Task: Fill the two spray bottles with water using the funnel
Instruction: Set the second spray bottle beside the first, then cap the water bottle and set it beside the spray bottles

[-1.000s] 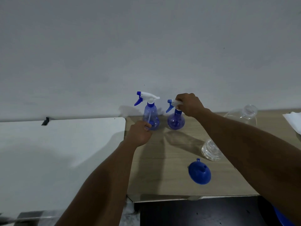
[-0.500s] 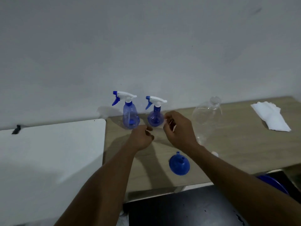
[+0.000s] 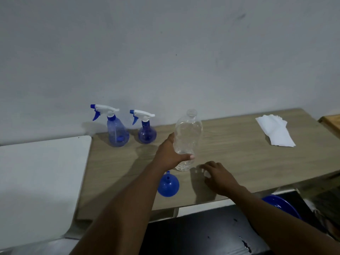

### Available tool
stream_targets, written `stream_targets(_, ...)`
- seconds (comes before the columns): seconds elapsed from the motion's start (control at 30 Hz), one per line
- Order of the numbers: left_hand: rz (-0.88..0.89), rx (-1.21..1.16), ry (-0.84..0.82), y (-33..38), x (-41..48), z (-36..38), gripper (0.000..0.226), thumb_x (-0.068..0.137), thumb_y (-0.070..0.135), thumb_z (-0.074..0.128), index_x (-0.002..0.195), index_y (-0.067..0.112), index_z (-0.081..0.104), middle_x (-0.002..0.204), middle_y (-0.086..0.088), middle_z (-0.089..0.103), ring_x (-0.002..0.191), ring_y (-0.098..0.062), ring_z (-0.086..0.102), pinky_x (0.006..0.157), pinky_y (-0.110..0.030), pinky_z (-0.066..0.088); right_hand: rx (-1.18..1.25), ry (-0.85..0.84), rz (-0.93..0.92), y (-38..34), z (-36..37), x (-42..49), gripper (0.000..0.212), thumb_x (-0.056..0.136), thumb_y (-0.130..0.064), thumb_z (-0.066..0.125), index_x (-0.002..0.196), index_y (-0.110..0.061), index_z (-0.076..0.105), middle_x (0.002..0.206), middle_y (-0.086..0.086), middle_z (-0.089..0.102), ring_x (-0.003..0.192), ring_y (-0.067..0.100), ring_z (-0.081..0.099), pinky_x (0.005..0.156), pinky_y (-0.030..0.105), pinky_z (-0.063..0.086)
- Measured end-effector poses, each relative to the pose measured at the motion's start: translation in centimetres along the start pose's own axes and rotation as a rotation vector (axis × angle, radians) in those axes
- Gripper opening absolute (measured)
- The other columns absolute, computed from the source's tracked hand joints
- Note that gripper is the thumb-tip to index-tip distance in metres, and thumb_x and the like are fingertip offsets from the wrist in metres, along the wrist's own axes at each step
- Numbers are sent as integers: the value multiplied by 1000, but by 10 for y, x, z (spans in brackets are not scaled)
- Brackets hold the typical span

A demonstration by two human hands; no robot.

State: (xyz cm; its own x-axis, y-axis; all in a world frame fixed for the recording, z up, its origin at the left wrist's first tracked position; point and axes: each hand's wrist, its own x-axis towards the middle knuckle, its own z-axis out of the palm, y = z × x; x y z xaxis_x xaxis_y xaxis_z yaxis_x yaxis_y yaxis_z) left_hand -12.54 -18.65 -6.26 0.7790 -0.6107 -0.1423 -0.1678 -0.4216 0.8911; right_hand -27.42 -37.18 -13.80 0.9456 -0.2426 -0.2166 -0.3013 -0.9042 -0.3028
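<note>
Two blue spray bottles with white trigger heads stand by the wall: a taller cone-shaped spray bottle (image 3: 117, 134) and, to its right, a rounder spray bottle (image 3: 147, 135). A clear plastic bottle (image 3: 188, 131) stands upright without a cap, right of them. My left hand (image 3: 170, 156) is wrapped around its lower part, thumb across the front. The blue funnel (image 3: 168, 184) lies mouth down on the wooden table (image 3: 239, 153), just in front of that hand. My right hand (image 3: 219, 176) rests low over the table to the right of the bottle. Its fingers are curled loosely over a small white cap (image 3: 207, 174).
A stack of white paper towels (image 3: 275, 131) lies at the back right. A white table (image 3: 42, 172) adjoins on the left. Below the front edge are a black surface (image 3: 202, 234) and a blue basin (image 3: 281, 205).
My right hand left the round spray bottle's head and dropped to the table near the cap. My left hand moved right from the cone bottle and took hold of the clear bottle.
</note>
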Motion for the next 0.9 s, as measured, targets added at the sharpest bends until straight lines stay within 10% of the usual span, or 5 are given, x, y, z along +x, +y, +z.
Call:
stream_targets(0.27, -116, -14, 189, -1, -2, 23, 96, 39, 70, 87, 122, 37, 53, 112, 17, 68, 100, -7, 67, 90, -38, 56, -198, -6, -248, 33, 13, 12, 31, 97, -25, 53, 125, -18, 65, 128, 6, 60, 115, 25, 51, 89, 32, 46)
stream_targets(0.47, -122, 10, 255, 11, -9, 39, 87, 42, 65, 88, 118, 36, 55, 111, 16, 67, 99, -9, 65, 90, -39, 56, 929, 152, 262, 27, -67, 42, 15, 92, -15, 63, 86, -6, 73, 83, 12, 70, 72, 23, 66, 63, 33, 54)
stream_targets(0.57, -127, 9, 274, 16, -11, 45, 84, 44, 63, 89, 117, 35, 57, 109, 15, 69, 99, -8, 65, 91, -39, 55, 1332, 70, 217, -3, -148, 46, 7, 90, -6, 61, 86, -3, 66, 83, 16, 60, 64, 20, 57, 55, 27, 43)
stream_targets(0.9, -136, -9, 234, 26, -11, 49, 89, 49, 57, 91, 125, 31, 54, 111, 13, 65, 105, -13, 63, 97, -38, 52, 507, 227, -380, -72, -243, 15, 17, 95, -28, 65, 99, -16, 76, 86, -10, 73, 77, 6, 69, 69, 20, 54)
